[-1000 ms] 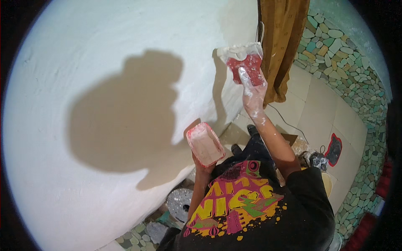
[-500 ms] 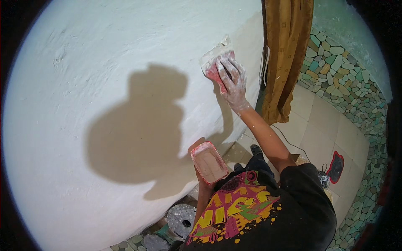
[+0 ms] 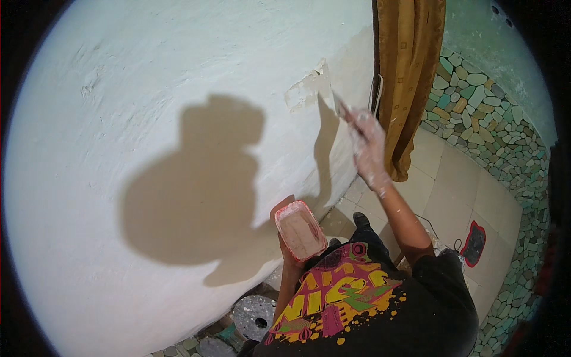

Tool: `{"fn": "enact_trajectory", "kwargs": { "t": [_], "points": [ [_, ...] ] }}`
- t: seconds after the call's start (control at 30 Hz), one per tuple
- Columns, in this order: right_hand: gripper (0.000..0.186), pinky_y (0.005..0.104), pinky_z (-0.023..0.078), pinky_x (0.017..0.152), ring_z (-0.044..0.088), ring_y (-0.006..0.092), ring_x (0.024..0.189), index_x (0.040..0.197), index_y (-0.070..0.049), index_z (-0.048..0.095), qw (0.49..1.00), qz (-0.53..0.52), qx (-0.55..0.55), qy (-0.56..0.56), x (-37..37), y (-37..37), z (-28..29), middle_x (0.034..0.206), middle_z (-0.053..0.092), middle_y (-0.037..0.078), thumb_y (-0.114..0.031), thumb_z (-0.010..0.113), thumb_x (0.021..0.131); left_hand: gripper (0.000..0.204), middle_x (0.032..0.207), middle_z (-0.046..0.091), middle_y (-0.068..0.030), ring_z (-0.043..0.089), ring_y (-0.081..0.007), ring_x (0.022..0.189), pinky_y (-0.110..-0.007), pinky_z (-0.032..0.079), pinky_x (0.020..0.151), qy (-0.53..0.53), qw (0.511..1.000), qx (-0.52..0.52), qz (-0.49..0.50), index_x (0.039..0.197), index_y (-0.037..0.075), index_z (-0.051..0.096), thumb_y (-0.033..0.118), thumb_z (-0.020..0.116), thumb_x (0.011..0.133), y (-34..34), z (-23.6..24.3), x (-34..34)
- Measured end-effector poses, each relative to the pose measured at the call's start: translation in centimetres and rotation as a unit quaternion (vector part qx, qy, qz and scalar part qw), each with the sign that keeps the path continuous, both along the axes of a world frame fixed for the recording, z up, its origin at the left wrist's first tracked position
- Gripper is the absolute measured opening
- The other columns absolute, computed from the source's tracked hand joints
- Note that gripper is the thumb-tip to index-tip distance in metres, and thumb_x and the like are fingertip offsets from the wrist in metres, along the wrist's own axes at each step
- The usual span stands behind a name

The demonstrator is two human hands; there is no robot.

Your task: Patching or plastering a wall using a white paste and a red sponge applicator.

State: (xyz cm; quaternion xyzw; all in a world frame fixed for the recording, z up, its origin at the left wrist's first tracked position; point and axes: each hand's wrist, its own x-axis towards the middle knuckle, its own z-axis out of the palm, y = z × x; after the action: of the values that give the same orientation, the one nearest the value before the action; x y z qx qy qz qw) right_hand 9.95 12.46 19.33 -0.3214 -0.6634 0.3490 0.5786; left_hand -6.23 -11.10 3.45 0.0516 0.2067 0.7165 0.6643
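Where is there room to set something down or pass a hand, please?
Bare tiles show between the brown curtain, the pebble-patterned strip and the red-edged dark mat. A gap separates the right hand from the tub in the left hand. Beside the wall, it is crowded around the speckled grey disc.

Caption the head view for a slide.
Right hand holds a spreader near a patch on a white wall; left hand supports a red-rimmed tray.
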Motion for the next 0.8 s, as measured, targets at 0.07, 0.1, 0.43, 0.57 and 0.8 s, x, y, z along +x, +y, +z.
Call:
{"fn": "enact_trajectory", "kwargs": {
  "t": [0.07, 0.1, 0.43, 0.57, 0.8],
  "points": [
    [0.041, 0.0346, 0.043, 0.1, 0.057, 0.0245, 0.113, 0.127, 0.001, 0.061, 0.998, -0.038, 0.04, -0.04, 1.0, 2.0, 4.2, 0.119, 0.062, 0.012, -0.003, 0.049, 0.088, 0.06, 0.123, 0.063, -0.0077, 0.063, -0.0263, 0.109, -0.047, 0.054, 0.092, 0.001, 1.0, -0.018, 0.015, 0.138, 0.012, 0.049, 0.057, 0.045, 0.098, 0.6, -0.3, -0.5],
    [0.041, 0.0346, 0.043, 0.1, 0.057, 0.0245, 0.113, 0.127, 0.001, 0.061, 0.998, -0.038, 0.04, -0.041, 0.9, 3.2, 5.5, 0.119, 0.062, 0.012, -0.003, 0.049, 0.088, 0.06, 0.122, 0.063, -0.0073, 0.063, -0.0261, 0.108, -0.046, 0.054, 0.093, 0.002, 0.999, -0.036, 0.029, 0.138, 0.012, 0.049, 0.056, 0.045, 0.098, 0.9, -0.5, -0.7],
    [0.052, 0.0292, 0.036, 0.112, 0.055, 0.0206, 0.124, 0.13, 0.004, 0.059, 0.998, 0.024, -0.044, 0.026, -4.1, 2.2, 8.9, 0.131, 0.059, 0.014, 0.015, 0.039, 0.084, 0.065, 0.126, 0.062, -0.0087, 0.064, -0.0289, 0.11, -0.05, 0.055, 0.09, -0.012, 0.999, -0.026, 0.016, 0.138, 0.014, 0.051, 0.061, 0.051, 0.093, 0.4, -0.5, -3.0],
    [0.054, 0.0291, 0.035, 0.112, 0.051, 0.0239, 0.129, 0.131, 0.002, 0.06, 0.996, 0.087, 0.001, 0.018, -6.2, 0.2, 6.3, 0.131, 0.058, 0.016, 0.013, 0.043, 0.081, 0.067, 0.127, 0.062, -0.0098, 0.064, -0.0301, 0.109, -0.051, 0.055, 0.089, -0.038, 0.999, -0.021, 0.004, 0.138, 0.014, 0.05, 0.063, 0.053, 0.092, 0.2, -1.4, -3.8],
    [0.053, 0.0298, 0.038, 0.108, 0.052, 0.0242, 0.125, 0.129, 0.001, 0.061, 0.986, 0.162, -0.047, -0.006, -7.5, -2.9, 5.8, 0.135, 0.054, 0.016, 0.012, 0.044, 0.081, 0.07, 0.129, 0.061, -0.0096, 0.063, -0.03, 0.111, -0.051, 0.054, 0.092, -0.049, 0.998, -0.032, 0.014, 0.14, 0.014, 0.05, 0.065, 0.052, 0.091, 1.5, -0.8, -3.7]
  ]
}}
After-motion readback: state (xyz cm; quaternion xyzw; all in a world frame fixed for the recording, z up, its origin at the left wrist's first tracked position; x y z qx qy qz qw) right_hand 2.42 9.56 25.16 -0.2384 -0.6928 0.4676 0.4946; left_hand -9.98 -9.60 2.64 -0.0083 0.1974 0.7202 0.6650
